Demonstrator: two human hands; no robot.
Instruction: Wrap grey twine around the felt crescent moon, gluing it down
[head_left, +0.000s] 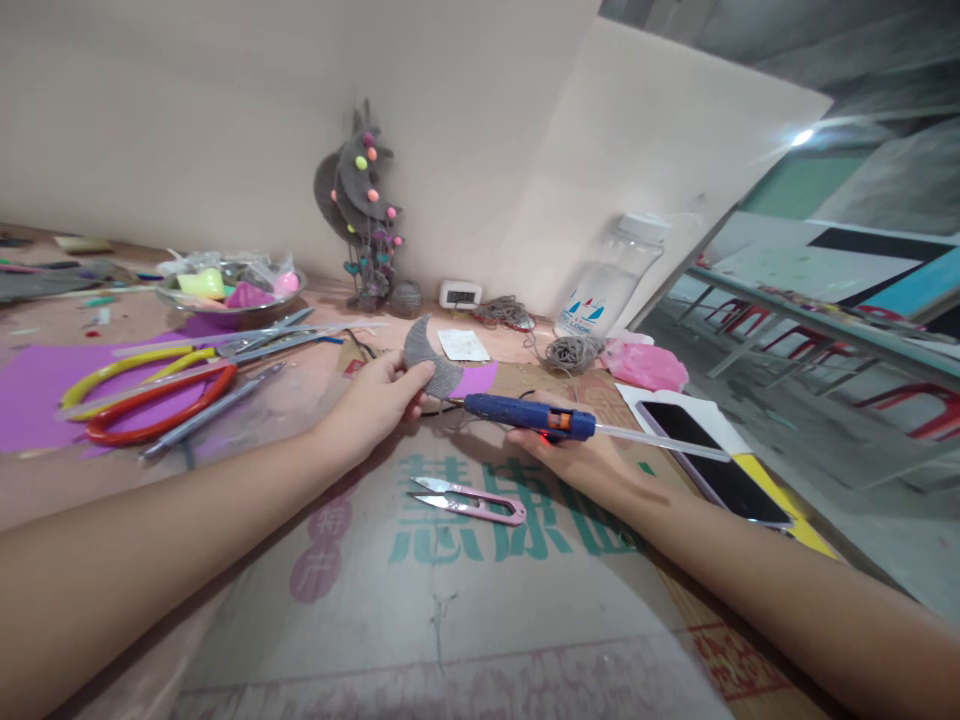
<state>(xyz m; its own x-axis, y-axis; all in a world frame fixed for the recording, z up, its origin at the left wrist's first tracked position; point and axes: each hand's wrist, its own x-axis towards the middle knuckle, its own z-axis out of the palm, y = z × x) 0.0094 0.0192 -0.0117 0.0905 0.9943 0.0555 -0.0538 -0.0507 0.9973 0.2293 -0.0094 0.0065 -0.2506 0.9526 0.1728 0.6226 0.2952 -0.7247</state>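
Between the fingers and thumb of my left hand point(391, 388) is a grey yarn-wrapped crescent point(429, 357), with a bare purple part at its lower right end. My right hand point(564, 452) is wrapped round a blue hot glue gun point(517, 412), and a long clear glue stick point(660, 440) sticks out of its back. The gun's nozzle points left, close to the crescent's lower edge; I cannot tell whether they touch. Below both hands, pink thread snips point(480, 506) lie on the printed cardboard point(525, 610).
Scissors with yellow and red handles point(161, 430) lie on purple sheets point(34, 385) at left, near a metal bowl point(232, 312). Along the back stand a decorated grey moon ornament point(364, 190), a timer point(460, 294) and a water bottle point(611, 275). Grey yarn point(574, 353) and a phone point(712, 465) are right.
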